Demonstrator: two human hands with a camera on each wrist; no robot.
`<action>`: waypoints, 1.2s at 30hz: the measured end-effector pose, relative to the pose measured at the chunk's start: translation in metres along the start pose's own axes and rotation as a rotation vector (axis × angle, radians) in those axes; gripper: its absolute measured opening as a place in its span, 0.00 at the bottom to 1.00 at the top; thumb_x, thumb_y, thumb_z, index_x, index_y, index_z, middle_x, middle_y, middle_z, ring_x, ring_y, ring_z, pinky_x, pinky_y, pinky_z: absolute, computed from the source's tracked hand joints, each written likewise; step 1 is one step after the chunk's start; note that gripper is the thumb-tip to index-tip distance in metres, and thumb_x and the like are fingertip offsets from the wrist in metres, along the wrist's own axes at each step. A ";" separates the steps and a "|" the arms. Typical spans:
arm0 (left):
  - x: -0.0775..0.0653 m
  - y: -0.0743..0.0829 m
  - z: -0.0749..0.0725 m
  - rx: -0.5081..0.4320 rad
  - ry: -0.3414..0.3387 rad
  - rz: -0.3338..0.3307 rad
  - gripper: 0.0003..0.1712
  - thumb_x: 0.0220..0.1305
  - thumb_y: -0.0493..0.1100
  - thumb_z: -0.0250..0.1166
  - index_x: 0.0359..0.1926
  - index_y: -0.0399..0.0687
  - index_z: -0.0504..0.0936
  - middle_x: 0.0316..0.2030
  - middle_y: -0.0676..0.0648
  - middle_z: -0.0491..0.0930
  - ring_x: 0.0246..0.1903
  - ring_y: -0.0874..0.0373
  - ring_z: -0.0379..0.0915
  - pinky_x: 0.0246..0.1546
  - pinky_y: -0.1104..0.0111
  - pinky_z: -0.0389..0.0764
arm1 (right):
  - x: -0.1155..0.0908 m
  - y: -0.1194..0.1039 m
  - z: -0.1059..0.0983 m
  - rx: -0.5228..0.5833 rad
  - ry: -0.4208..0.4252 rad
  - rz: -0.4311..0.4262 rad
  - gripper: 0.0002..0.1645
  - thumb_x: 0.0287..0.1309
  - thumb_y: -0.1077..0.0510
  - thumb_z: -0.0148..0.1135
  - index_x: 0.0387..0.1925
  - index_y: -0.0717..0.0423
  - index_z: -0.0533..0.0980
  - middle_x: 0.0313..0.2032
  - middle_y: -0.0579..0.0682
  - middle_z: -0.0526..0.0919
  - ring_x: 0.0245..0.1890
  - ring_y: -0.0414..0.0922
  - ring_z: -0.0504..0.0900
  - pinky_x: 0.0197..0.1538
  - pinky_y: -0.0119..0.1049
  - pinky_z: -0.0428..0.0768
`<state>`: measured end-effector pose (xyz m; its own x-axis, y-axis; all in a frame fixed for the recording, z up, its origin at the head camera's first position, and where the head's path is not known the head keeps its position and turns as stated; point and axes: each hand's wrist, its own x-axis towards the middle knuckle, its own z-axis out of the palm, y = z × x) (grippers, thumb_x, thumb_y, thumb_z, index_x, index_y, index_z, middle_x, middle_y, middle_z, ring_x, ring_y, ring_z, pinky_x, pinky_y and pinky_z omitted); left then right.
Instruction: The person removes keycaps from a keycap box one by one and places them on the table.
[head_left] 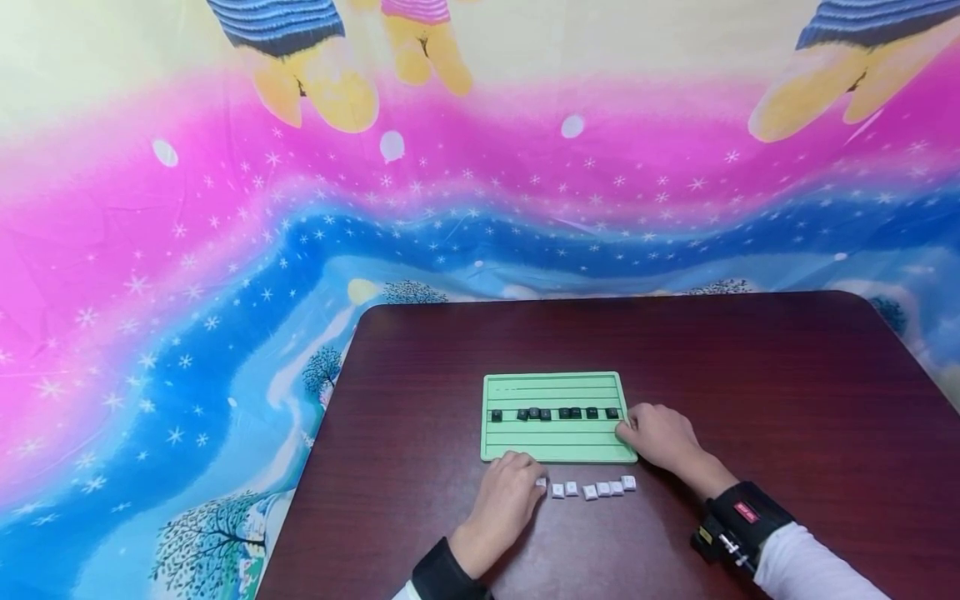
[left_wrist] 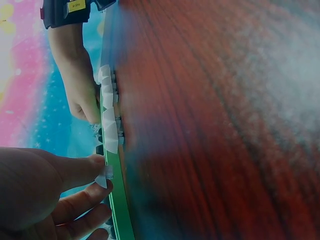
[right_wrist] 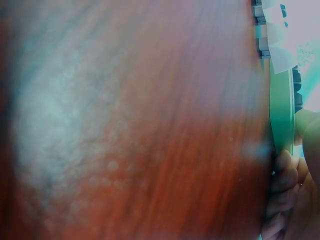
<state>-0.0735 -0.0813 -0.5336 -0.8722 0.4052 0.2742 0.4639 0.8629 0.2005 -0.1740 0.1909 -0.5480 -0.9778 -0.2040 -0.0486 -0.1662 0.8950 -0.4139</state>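
A light green ridged board [head_left: 555, 448] lies on the table, with a row of black keycaps [head_left: 575, 413] across its middle. In front of its near edge, several white keycaps [head_left: 603, 489] form a loose line. My left hand [head_left: 504, 493] is at the left end of that line. In the left wrist view, its thumb and forefinger pinch one white keycap [left_wrist: 104, 178]. My right hand [head_left: 663, 435] holds the board's right edge, thumb on top; the right wrist view shows its curled fingers [right_wrist: 284, 180] beside the board's side.
The dark reddish-brown table [head_left: 420, 367] has rounded far corners. Behind it hangs a colourful printed cloth [head_left: 480, 183]. Black bands circle both wrists, and the right band [head_left: 750, 517] carries a small device.
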 end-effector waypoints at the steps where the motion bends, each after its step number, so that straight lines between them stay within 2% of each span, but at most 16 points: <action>1: 0.000 0.000 0.000 0.003 0.001 0.000 0.09 0.55 0.46 0.75 0.39 0.56 0.89 0.36 0.58 0.86 0.37 0.63 0.76 0.36 0.75 0.70 | 0.000 0.000 0.000 0.000 0.000 -0.003 0.23 0.53 0.54 0.58 0.10 0.45 0.57 0.12 0.39 0.55 0.15 0.38 0.53 0.21 0.32 0.50; 12: -0.002 0.002 0.002 0.024 -0.039 0.010 0.09 0.54 0.47 0.76 0.37 0.58 0.88 0.34 0.58 0.85 0.35 0.63 0.76 0.36 0.75 0.69 | 0.000 0.000 0.000 -0.001 -0.011 0.004 0.23 0.53 0.53 0.57 0.10 0.45 0.58 0.12 0.39 0.55 0.15 0.38 0.53 0.21 0.33 0.50; 36: -0.004 0.002 0.002 0.025 -0.035 0.035 0.10 0.52 0.46 0.77 0.36 0.57 0.87 0.33 0.59 0.84 0.31 0.65 0.74 0.32 0.76 0.64 | 0.000 0.000 0.000 -0.006 -0.004 0.001 0.23 0.53 0.53 0.57 0.10 0.45 0.58 0.12 0.39 0.55 0.15 0.39 0.53 0.21 0.33 0.49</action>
<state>-0.0692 -0.0811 -0.5364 -0.8603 0.4454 0.2480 0.4909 0.8550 0.1674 -0.1735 0.1907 -0.5481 -0.9774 -0.2048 -0.0528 -0.1660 0.8974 -0.4088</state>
